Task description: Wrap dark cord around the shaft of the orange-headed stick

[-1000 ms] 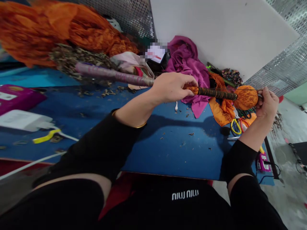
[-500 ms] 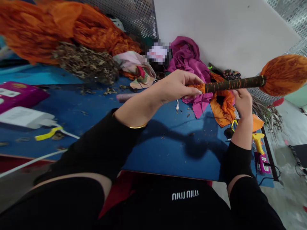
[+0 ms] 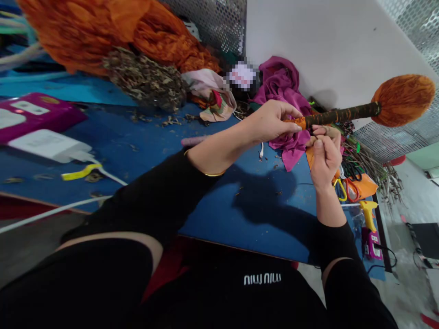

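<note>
1. The left arm reaches across the blue table (image 3: 212, 201); the left hand (image 3: 274, 121) grips the wrapped stick (image 3: 343, 115), tilted above the table, its orange cloth ball (image 3: 403, 100) up at the right.
2. The right hand (image 3: 325, 155) curls just below the stick, fingertips close together; whether they pinch anything, one cannot tell.

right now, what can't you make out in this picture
All in the head view:
Mauve rod: right part hidden behind left forearm; whether it joins the stick can't be told.
Right grip: fingers hide anything pinched.
Pale rectangle: blurred by pixelation.
Orange cloth: cut off by top edge.
</note>
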A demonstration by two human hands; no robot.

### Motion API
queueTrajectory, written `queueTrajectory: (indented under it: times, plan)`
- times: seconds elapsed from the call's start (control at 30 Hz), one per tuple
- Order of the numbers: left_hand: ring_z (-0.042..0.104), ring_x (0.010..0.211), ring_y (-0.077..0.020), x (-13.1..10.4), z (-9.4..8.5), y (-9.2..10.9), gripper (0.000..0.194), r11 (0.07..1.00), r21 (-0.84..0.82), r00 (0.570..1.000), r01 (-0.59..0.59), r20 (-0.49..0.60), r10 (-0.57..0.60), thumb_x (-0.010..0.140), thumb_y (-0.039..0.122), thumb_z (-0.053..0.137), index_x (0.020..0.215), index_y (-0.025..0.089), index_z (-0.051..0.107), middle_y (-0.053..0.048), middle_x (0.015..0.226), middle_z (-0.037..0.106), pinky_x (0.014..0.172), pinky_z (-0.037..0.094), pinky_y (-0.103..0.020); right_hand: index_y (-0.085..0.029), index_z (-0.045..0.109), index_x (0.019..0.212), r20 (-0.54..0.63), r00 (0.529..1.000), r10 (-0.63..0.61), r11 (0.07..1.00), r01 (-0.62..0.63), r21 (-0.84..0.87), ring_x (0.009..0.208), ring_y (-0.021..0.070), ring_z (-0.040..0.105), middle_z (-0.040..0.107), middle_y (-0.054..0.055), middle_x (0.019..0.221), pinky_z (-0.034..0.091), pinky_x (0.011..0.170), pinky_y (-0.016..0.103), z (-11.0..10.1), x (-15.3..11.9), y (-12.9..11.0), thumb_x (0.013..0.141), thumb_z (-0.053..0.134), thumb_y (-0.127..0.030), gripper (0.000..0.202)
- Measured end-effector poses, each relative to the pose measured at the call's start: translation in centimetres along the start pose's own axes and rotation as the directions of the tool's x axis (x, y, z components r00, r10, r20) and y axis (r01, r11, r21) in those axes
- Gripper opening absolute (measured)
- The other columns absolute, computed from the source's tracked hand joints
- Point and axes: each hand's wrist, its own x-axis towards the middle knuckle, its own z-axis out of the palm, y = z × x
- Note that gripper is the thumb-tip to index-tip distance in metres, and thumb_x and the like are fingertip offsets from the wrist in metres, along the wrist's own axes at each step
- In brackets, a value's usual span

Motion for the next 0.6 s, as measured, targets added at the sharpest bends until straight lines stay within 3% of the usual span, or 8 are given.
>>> queueTrajectory:
  times: [0.03, 0.1, 0.17, 0.2, 0.27, 0.33, 0.43, 0.6]
  plan:
    - [0.056, 0.065, -0.011, 0.1, 0.2, -0.2, 0.024, 1.0, -0.008, 1.0, -0.007, 0.018, 0.007, 0.086, 0.014, 0.068, 0.108, 0.012, 0.077, -0.004, 0.077, 0.069, 0.065, 0.048, -0.027, -0.024, 0.069, 0.079, -0.01, 0.999, -0.053, 0.998, 0.053, 0.038, 0.103, 0.0207, 0.071, 0.066, 0.006, 0.098, 0.061, 0.094, 0.042, 0.2, -0.1, 0.0, 0.102, 0.056, -0.061, 0.046]
    - [0.054, 0.065, -0.0105, 0.2, 0.7, -0.6, 0.019, 1.0, 0.008, 0.999, -0.024, 0.048, 0.024, 0.085, 0.015, 0.067, 0.1, 0.011, 0.077, -0.003, 0.077, 0.069, 0.065, 0.046, -0.026, -0.024, 0.064, 0.077, 0.034, 0.998, -0.056, 0.985, 0.05, 0.168, 0.088, 0.0194, 0.072, 0.062, 0.003, 0.085, 0.062, 0.089, 0.044, 0.7, -0.4, 0.2, 0.102, 0.051, -0.068, 0.052]
    - [0.054, 0.065, -0.0111, 0.4, 1.2, -1.2, 0.019, 0.995, 0.088, 0.998, -0.042, 0.046, 0.038, 0.083, 0.018, 0.067, 0.096, 0.01, 0.079, -0.003, 0.076, 0.069, 0.064, 0.044, -0.027, -0.024, 0.06, 0.074, 0.054, 0.996, 0.073, 0.955, -0.086, 0.284, 0.061, 0.0122, 0.059, 0.052, -0.002, 0.068, 0.058, 0.068, 0.034, 1.1, -0.6, 0.2, 0.099, 0.055, -0.07, 0.052]
    - [0.054, 0.065, -0.0118, 0.4, 1.4, -1.4, 0.021, 0.988, 0.148, 0.999, -0.047, 0.031, 0.043, 0.082, 0.02, 0.067, 0.096, 0.011, 0.08, -0.002, 0.075, 0.069, 0.064, 0.043, -0.027, -0.024, 0.059, 0.073, 0.041, 0.984, 0.173, 0.93, -0.177, 0.322, 0.052, 0.0087, 0.049, 0.048, -0.004, 0.064, 0.05, 0.057, 0.028, 1.3, -0.6, 0.0, 0.097, 0.06, -0.068, 0.05]
    - [0.054, 0.065, -0.0134, 0.4, 1.8, -1.9, 0.027, 0.965, 0.26, 0.999, -0.044, -0.015, 0.049, 0.082, 0.025, 0.067, 0.1, 0.012, 0.083, -0.001, 0.072, 0.069, 0.065, 0.041, -0.028, -0.022, 0.058, 0.071, -0.011, 0.934, 0.358, 0.871, -0.329, 0.364, 0.048, 0.0047, 0.035, 0.048, -0.006, 0.062, 0.031, 0.047, 0.022, 1.4, -0.5, -0.6, 0.093, 0.069, -0.061, 0.046]
    - [0.057, 0.068, -0.0147, 0.3, 2.2, -2.1, 0.034, 0.946, 0.323, 0.998, -0.033, -0.047, 0.051, 0.083, 0.029, 0.066, 0.107, 0.014, 0.084, -0.002, 0.076, 0.073, 0.066, 0.041, -0.029, -0.021, 0.058, 0.07, -0.06, 0.888, 0.456, 0.831, -0.4, 0.386, 0.049, 0.0033, 0.032, 0.05, -0.006, 0.064, 0.025, 0.047, 0.022, 1.3, -0.5, -1.6, 0.091, 0.073, -0.056, 0.044]
    - [0.063, 0.076, -0.0168, 0.1, 2.5, -2.3, 0.039, 0.937, 0.348, 0.997, -0.029, -0.062, 0.054, 0.085, 0.032, 0.063, 0.113, 0.015, 0.084, -0.004, 0.089, 0.079, 0.069, 0.043, -0.029, -0.021, 0.056, 0.068, -0.104, 0.869, 0.484, 0.828, -0.417, 0.375, 0.051, 0.0032, 0.034, 0.049, -0.006, 0.063, 0.026, 0.049, 0.021, 1.3, -0.6, -2.8, 0.09, 0.072, -0.054, 0.043]
    - [0.065, 0.079, -0.019, 0.2, 2.4, -2.1, 0.039, 0.908, 0.419, 0.999, 0.014, -0.045, 0.005, 0.085, 0.032, 0.063, 0.113, 0.016, 0.084, -0.006, 0.095, 0.081, 0.07, 0.043, -0.03, -0.02, 0.058, 0.07, -0.088, 0.888, 0.451, 0.855, -0.402, 0.328, 0.052, 0.0031, 0.035, 0.052, -0.006, 0.065, 0.028, 0.048, 0.022, 1.5, -1.2, -3.0, 0.094, 0.07, -0.056, 0.044]
